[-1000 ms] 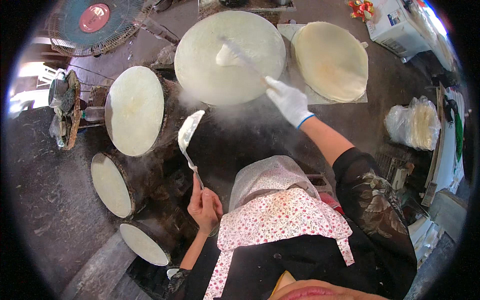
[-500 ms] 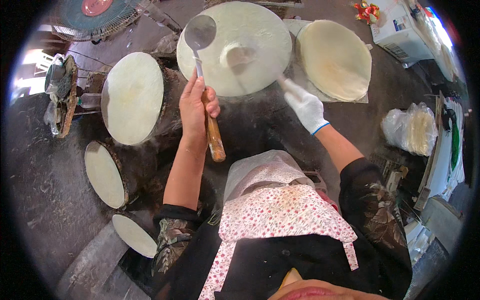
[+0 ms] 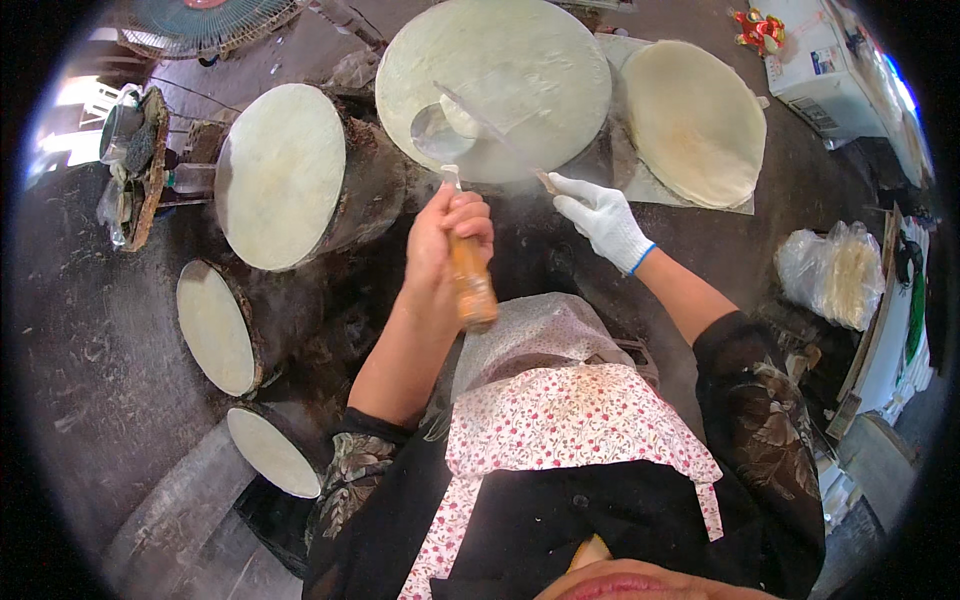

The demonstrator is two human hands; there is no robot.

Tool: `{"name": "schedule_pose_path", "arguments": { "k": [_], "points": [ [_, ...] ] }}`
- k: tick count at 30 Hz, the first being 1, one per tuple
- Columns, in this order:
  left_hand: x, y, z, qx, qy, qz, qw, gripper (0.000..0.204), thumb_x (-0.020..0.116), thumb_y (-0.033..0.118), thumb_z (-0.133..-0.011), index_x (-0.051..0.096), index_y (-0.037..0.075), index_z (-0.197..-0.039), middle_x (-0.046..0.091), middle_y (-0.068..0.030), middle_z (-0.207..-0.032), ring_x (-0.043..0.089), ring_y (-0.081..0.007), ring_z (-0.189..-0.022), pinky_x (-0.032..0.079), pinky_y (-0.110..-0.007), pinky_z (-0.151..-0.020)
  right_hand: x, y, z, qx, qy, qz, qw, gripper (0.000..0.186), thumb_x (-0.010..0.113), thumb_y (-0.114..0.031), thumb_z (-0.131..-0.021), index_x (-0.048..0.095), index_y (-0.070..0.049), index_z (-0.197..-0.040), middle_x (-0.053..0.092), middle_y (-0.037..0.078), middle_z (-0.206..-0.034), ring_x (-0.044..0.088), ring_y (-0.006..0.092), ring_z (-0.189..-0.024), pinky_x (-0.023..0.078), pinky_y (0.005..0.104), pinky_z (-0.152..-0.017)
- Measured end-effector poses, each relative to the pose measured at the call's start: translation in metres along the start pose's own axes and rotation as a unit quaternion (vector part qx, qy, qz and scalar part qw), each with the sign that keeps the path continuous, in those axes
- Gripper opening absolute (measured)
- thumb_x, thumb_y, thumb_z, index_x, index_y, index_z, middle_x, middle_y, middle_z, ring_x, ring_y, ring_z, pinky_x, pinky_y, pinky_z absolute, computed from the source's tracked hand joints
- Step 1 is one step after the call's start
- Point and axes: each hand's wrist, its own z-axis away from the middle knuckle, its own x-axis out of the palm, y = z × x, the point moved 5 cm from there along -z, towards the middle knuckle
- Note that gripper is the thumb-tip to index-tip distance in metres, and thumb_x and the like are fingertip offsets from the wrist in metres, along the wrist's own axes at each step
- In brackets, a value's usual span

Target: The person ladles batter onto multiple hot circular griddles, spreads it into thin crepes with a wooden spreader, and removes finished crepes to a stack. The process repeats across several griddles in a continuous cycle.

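Note:
My left hand (image 3: 447,232) is closed round the wooden handle (image 3: 470,285) of a metal ladle, whose round bowl (image 3: 432,135) is over the near edge of a big round griddle coated with pale batter (image 3: 530,60). In a white knit glove, my right hand (image 3: 603,218) grips the short handle of a long thin spatula (image 3: 505,138). Its blade reaches leftward over the batter, its tip near the ladle bowl. A whitish patch lies beside the bowl, and I cannot tell whether it is batter or reflection.
To the right lies a stack of thin round pale sheets (image 3: 695,120) on a board. More batter-coated round griddles curve down the left, the largest (image 3: 280,175) beside the middle one. A fan (image 3: 205,28) stands at the back left. A plastic-wrapped bundle (image 3: 832,272) is at the right.
The ladle has swung down, its bowl now lower over the griddle's near edge. The spatula blade now stretches left across the batter. The raised spot mid-griddle no longer shows there; the whole view shifted slightly.

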Motion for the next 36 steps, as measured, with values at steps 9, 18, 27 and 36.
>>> {"name": "schedule_pose_path", "arguments": {
  "k": [9,18,27,36],
  "points": [
    [0.026,0.01,0.067,0.056,-0.125,-0.06,0.989,0.043,0.029,0.02,-0.119,0.038,0.002,-0.157,0.041,-0.0008,-0.077,0.045,-0.0057,-0.05,0.046,-0.021,-0.042,-0.063,-0.053,0.027,0.013,0.164,-0.202,0.965,0.041,0.067,-0.014,-0.105,0.064,-0.001,-0.144,0.062,-0.007,-0.082,0.042,0.0,-0.05,0.031,0.02,-0.038],
    [-0.001,0.034,0.113,0.063,-0.153,-0.037,0.985,0.044,0.028,0.023,-0.12,0.038,-0.001,-0.156,0.042,-0.0025,-0.079,0.046,-0.007,-0.051,0.047,-0.023,-0.044,0.059,0.028,0.047,0.026,0.111,0.136,0.984,0.05,0.078,-0.019,-0.097,0.066,-0.014,-0.146,0.07,0.012,-0.143,0.067,0.018,-0.13,0.047,0.0299,-0.113],
    [-0.037,0.055,0.166,0.078,-0.103,-0.002,0.992,0.041,0.03,0.023,-0.12,0.041,0.007,-0.156,0.041,-0.0003,-0.079,0.043,-0.003,-0.054,0.045,-0.018,-0.045,0.043,0.025,-0.012,-0.054,0.017,0.273,0.96,0.051,0.076,-0.032,-0.097,0.065,-0.021,-0.146,0.074,0.01,-0.134,0.072,0.0243,-0.121,0.054,0.0323,-0.102],
    [-0.046,0.077,0.193,0.081,-0.12,-0.031,0.989,0.042,0.032,0.019,-0.119,0.036,0.005,-0.159,0.041,0.0,-0.078,0.044,-0.0032,-0.052,0.047,-0.02,-0.045,0.032,0.014,-0.015,-0.104,0.194,0.164,0.961,0.052,0.073,-0.03,-0.099,0.064,-0.012,-0.147,0.069,0.014,-0.143,0.069,0.0233,-0.128,0.049,0.0316,-0.111]
  ]
}}
